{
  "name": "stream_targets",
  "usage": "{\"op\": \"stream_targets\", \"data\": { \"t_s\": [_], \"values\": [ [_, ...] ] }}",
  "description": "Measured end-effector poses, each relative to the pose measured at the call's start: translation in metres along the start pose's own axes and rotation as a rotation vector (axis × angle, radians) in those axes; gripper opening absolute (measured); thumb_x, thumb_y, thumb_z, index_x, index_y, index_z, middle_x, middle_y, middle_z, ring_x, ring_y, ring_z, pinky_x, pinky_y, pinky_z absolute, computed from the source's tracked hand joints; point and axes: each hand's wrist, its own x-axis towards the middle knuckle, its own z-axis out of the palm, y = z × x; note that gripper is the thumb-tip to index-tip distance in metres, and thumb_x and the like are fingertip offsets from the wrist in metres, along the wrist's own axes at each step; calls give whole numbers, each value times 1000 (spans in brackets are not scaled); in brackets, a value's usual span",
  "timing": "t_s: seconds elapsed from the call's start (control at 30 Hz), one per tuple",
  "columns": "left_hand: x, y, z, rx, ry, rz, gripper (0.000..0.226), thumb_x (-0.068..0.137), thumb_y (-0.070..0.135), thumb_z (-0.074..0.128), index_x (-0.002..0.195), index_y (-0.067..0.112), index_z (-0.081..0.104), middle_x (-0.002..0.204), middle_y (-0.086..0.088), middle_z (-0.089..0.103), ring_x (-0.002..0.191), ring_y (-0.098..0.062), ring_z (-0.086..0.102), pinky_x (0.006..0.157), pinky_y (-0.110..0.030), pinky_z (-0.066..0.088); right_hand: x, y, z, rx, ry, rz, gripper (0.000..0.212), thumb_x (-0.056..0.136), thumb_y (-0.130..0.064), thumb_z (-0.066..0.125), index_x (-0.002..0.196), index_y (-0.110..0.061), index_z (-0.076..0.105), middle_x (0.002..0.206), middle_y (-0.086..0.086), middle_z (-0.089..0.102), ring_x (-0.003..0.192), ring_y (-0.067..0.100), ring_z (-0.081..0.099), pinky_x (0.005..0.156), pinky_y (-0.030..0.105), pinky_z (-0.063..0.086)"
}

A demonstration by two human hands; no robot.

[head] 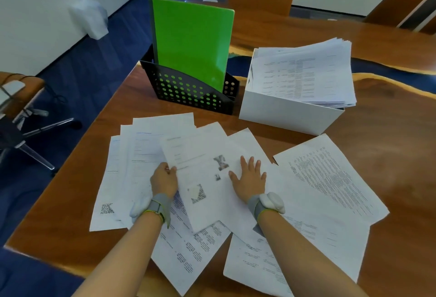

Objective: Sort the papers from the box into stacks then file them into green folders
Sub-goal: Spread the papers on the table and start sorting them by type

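Note:
Several printed papers lie fanned and overlapping on the wooden table [389, 112] in front of me. The top sheet [200, 178] carries a small picture and a QR code. My left hand [164, 179] pinches that sheet's left edge. My right hand [249, 179] lies flat on it with fingers spread. A white box [290, 115] at the right rear holds a thick pile of papers [304, 74]. Green folders [192, 44] stand upright in a black perforated file holder [188, 91] behind the spread sheets.
A text-filled sheet [330, 174] lies to the right of my hands. The table's left edge runs diagonally; beyond it are blue carpet and an office chair [21, 117]. A chair back [417, 13] shows at the far right.

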Motion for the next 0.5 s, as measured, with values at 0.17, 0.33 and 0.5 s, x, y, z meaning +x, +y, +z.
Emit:
{"op": "stream_targets", "data": {
  "t_s": [0.17,0.33,0.5],
  "values": [
    [-12,-3,2,-209,-4,-109,49,92,23,60,132,7,37,125,-14,57,110,-30,56,89,-33,43,-9,-9,13,-47,-51,-12,70,98,-52,30,152,-19,0,160,6,-9,147,26,-12,118,50,-3],
    [-30,-15,14,-170,-29,-86,64,91,5,57,144,17,25,134,-13,51,117,-32,51,91,-31,40,-15,0,19,-92,-66,-70,71,98,-55,23,152,-18,-6,159,5,-16,147,24,-16,118,49,-7],
    [-22,-12,-1,-115,67,-61,50,93,2,52,139,14,38,128,-16,57,102,-27,55,88,-28,41,-14,22,9,-65,-8,-51,65,100,-52,19,152,-21,-5,160,0,-13,147,20,-14,118,46,-9]
  ]
}}
